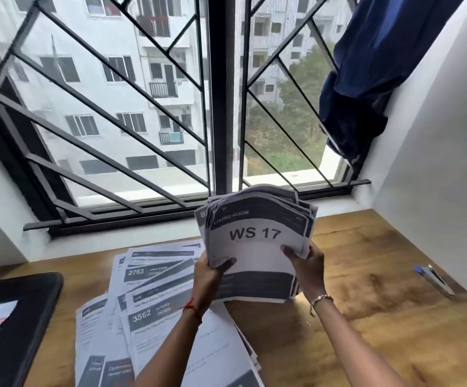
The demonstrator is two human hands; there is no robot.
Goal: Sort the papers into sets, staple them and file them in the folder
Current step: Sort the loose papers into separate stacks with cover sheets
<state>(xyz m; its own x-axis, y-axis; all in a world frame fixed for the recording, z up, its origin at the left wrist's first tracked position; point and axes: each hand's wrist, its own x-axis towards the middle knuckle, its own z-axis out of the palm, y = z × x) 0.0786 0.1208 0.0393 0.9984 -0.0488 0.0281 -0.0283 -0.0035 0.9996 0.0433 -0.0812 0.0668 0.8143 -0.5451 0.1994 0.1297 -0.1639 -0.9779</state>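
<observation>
Holding the stack of papers (257, 241) above the tabletop (366, 325), left hand (211, 277) and right hand (309, 268) each grip a lower edge, thumbs across the front, probably to read headings; other sheets (154, 291) lie fanned beneath.

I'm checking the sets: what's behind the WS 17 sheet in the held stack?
More printed sheets, their dark-banded edges fanning out above and right of the WS 17 sheet; left hand and right hand grip the stack. Their faces are covered.
</observation>
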